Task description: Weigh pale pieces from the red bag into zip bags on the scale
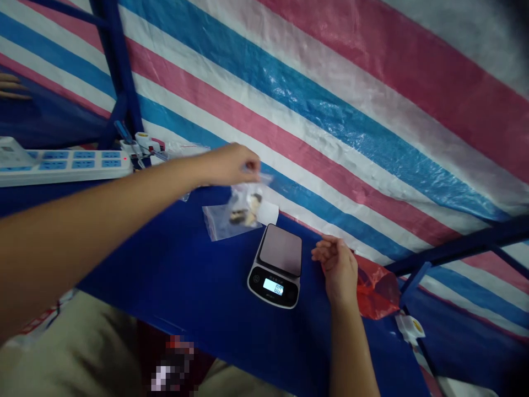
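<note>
Step in hand seems bag handling: left hand pinches top of small filled bag, which hangs near flat bag, beyond scale on worktop. Right hand half-curled, nothing seen in it, between scale and red bag. Next move probably needs steady pinch.

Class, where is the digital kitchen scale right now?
In the head view, the digital kitchen scale sits on the blue tabletop, just below the picture's middle and left of the right hand.

My one head-worn view looks forward and down from close above the display side of the digital scale, facing the striped tarpaulin behind it.
</note>
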Demonstrator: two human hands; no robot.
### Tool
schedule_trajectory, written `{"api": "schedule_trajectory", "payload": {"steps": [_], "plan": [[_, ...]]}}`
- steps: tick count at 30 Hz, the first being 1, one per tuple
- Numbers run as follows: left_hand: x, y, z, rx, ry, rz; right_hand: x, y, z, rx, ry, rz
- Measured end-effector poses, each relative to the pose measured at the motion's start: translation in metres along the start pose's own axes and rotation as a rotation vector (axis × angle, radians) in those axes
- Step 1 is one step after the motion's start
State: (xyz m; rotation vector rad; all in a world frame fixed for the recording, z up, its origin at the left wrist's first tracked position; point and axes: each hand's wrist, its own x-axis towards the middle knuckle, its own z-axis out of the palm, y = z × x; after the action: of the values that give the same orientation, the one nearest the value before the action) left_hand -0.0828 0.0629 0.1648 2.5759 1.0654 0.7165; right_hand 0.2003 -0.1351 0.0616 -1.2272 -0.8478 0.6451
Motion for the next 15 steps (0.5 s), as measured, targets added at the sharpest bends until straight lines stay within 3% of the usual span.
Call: {"api": "schedule_trajectory", "payload": {"steps": [3,6,9,10,13,14,15], "plan": [[0.002,-0.062,-0.023,0.181,0.044,-0.222,0.008,0.006,-0.005,-0.03,0.02,0.087],[-0.015,-0.09,-0.036,0.273,0.216,-0.324,0.013,0.01,-0.008,-0.055,0.026,0.129],[-0.049,-0.079,-0.028,0.318,0.346,-0.37,0.013,0.013,-0.01,-0.086,0.014,0.111],[-0.063,-0.071,-0.018,0.328,0.295,-0.418,0.013,0.014,-0.011,-0.106,0.01,0.097],[-0.101,-0.044,0.026,0.236,-0.037,-0.55,0.013,0.018,-0.013,-0.199,0.017,0.031],[-0.11,-0.037,0.043,0.182,-0.065,-0.596,0.013,0.019,-0.013,-0.23,0.025,0.006],[-0.116,-0.033,0.06,0.146,-0.023,-0.601,0.013,0.021,-0.014,-0.255,0.034,-0.015]]}}
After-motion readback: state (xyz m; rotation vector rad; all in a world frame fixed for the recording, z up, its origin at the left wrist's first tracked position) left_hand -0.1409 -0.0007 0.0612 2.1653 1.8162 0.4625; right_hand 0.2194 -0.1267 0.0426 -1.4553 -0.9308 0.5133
